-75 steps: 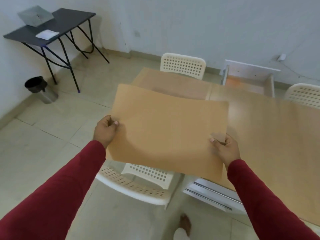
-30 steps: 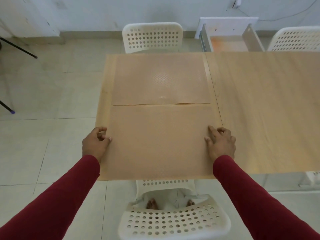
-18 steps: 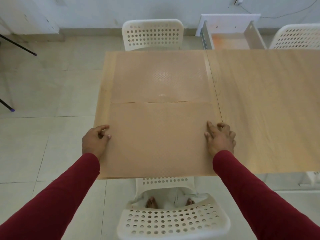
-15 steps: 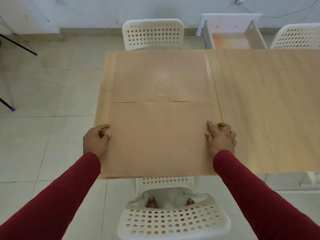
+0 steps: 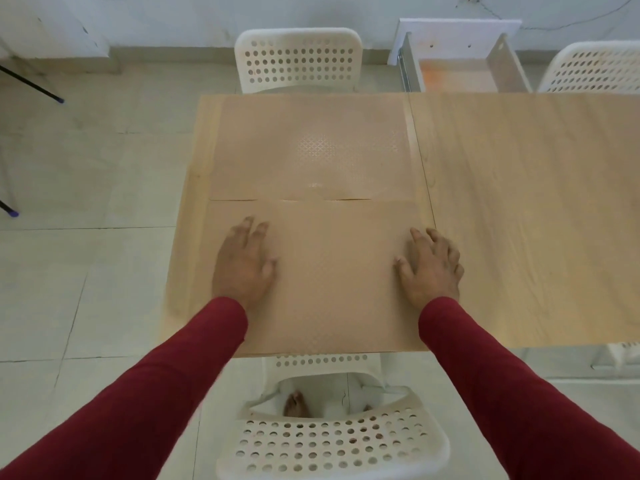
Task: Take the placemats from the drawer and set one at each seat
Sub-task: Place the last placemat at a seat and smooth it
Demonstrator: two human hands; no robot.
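Note:
Two tan, textured placemats lie flat on the left part of the wooden table. The far placemat sits before the far white chair. The near placemat lies just behind the near white chair, its far edge meeting the other mat. My left hand rests palm down on the near mat's left part, fingers spread. My right hand presses flat on its right edge. The open white drawer stands beyond the table; I see no mats in it.
A third white chair stands at the far right. Black legs of a folding table show at the far left over the tiled floor. A white drawer unit peeks out under the table's near right edge.
The mat came down from in front of me onto the table at the near seat. My left hand moved from its left edge onto its surface and flattened; my right hand opened flat.

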